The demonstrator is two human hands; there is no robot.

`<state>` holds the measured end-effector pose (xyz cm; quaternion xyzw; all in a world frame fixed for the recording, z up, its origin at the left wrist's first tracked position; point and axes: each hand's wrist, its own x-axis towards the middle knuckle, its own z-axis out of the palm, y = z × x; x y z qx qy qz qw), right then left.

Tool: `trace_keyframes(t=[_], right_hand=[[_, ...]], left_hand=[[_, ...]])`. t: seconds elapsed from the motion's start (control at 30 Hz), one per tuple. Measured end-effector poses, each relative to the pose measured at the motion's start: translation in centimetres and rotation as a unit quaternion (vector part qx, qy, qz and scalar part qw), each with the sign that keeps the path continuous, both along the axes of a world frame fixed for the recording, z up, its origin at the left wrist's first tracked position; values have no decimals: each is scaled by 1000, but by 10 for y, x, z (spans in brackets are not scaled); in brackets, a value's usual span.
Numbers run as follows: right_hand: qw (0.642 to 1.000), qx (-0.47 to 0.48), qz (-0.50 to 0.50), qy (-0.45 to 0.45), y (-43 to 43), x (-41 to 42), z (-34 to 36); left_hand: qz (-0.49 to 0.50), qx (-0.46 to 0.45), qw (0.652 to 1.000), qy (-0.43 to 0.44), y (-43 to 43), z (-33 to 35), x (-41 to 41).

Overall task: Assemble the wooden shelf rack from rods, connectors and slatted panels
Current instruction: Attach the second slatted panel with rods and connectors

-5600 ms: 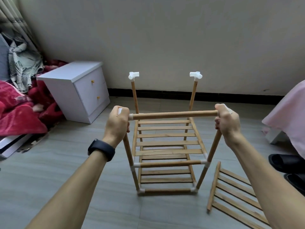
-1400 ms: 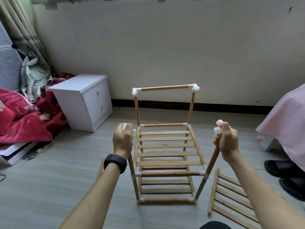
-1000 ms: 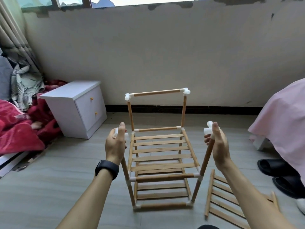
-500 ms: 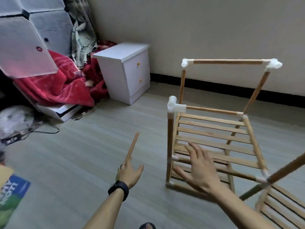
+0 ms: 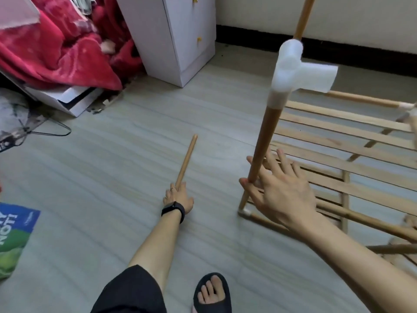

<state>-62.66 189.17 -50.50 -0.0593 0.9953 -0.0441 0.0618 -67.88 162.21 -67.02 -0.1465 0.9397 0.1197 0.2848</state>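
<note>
The part-built wooden rack stands on the floor at right, with slatted panels (image 5: 338, 132) between its rods. Its near-left upright post (image 5: 264, 143) carries a white three-way connector (image 5: 297, 73) whose sockets are empty. My right hand (image 5: 284, 193) is spread open against this post low down, thumb on its left side and fingers behind it. A loose rod (image 5: 187, 159) lies on the floor to the left of the rack. My left hand (image 5: 178, 197), with a black wristband, reaches down and closes over the rod's near end.
A white bedside cabinet (image 5: 180, 37) stands at the back, with a red blanket (image 5: 56, 48) heaped to its left. A blue-green bag (image 5: 13, 233) lies at the left edge. A black wire (image 5: 52, 132) trails on the floor. My sandalled foot (image 5: 212, 292) is at the bottom.
Both hands have let go of the rack's front top connectors. The view has swung down and left; my left hand has dropped onto the loose rod, and my right hand has moved to the near-left post.
</note>
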Motion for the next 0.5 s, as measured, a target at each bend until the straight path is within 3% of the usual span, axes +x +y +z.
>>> trace_keyframes(t=[0.2, 0.3, 0.4, 0.5], right_hand=[[1000, -18, -4, -6, 0, 1, 1], [1000, -18, -3, -7, 1, 1, 1], [1000, -10, -4, -20, 1, 1, 3], [999, -21, -2, -38, 2, 2, 6]], left_hand=[[0, -40, 999, 35, 11, -25, 8], [137, 61, 988, 37, 19, -20, 18], [302, 250, 919, 48, 23, 5, 16], [365, 416, 830, 67, 23, 61, 6]])
